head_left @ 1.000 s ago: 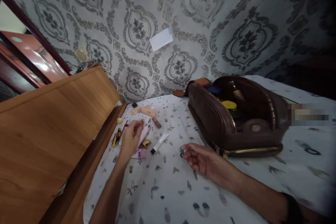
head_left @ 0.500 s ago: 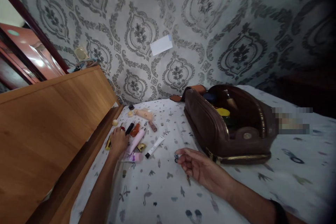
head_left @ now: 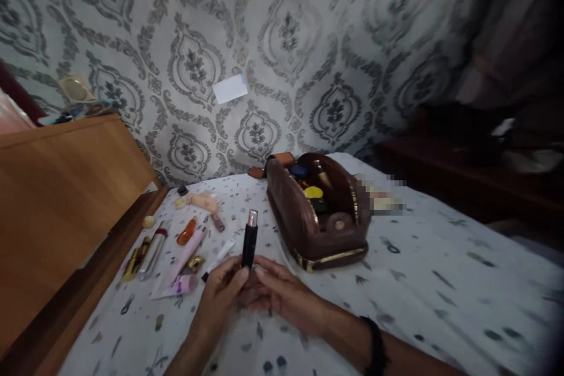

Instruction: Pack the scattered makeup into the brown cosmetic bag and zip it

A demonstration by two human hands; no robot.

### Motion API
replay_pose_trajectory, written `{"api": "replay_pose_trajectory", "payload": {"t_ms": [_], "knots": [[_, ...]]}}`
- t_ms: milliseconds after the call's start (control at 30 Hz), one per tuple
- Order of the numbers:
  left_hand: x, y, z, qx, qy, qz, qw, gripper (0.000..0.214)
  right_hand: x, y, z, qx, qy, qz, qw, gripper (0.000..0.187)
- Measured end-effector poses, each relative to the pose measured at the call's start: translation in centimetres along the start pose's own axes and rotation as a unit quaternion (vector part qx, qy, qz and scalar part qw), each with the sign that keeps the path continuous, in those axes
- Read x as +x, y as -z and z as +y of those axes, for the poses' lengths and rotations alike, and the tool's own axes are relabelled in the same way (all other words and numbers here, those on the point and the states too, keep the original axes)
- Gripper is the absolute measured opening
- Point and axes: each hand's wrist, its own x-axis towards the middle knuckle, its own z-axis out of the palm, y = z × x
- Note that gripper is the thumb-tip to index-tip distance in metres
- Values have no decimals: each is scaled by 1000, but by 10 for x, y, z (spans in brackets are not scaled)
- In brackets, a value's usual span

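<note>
A slim black tube with a shiny silver tip (head_left: 249,245) stands upright between my hands, above the patterned sheet. My left hand (head_left: 221,286) is closed round its lower end, thumb in front. My right hand (head_left: 288,295) meets it from the other side, fingers curled at the tube's base, partly blurred. Just beyond my left hand lies a white squeeze tube with a black cap (head_left: 222,254). Further left are a pink tube (head_left: 187,254), an orange bottle (head_left: 187,231), a gold item (head_left: 196,263) and a clear tube with a red band (head_left: 154,252).
A brown zip bag (head_left: 288,223) stands unzipped at right centre, with a yellow-lidded jar (head_left: 314,192) and other items inside. Gold tubes (head_left: 137,259) lie beside the wooden board (head_left: 70,188) on the left. A peach tube (head_left: 202,202) lies near the wall (head_left: 282,70).
My left hand has taken the black tube from the group of cosmetics and brought it right, to the middle. My right hand has come up to it. The view has turned right.
</note>
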Motion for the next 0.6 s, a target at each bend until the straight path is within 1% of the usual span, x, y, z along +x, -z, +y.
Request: {"api": "replay_pose_trajectory", "payload": {"t_ms": [33,100,200,300,367,533,600], "knots": [[0,-6,-1,14,-6,-14,1000,45,1,2,1,9,3,0,1000,57],[4,-8,-4,52,-17,-29,998,45,4,5,2,23,13,9,1000,55],[12,0,-6,102,-26,-33,994,44,6,9,0,42,19,23,999,53],[14,5,-4,133,-32,-19,990,42,6,9,-3,65,17,29,997,48],[13,5,-1,138,-32,-26,990,41,4,8,-6,80,21,33,996,45],[16,-3,-1,109,-18,-103,988,40,3,7,-7,80,17,27,996,48],[16,-7,1,96,1,-103,990,44,6,10,-5,80,10,32,996,52]]}}
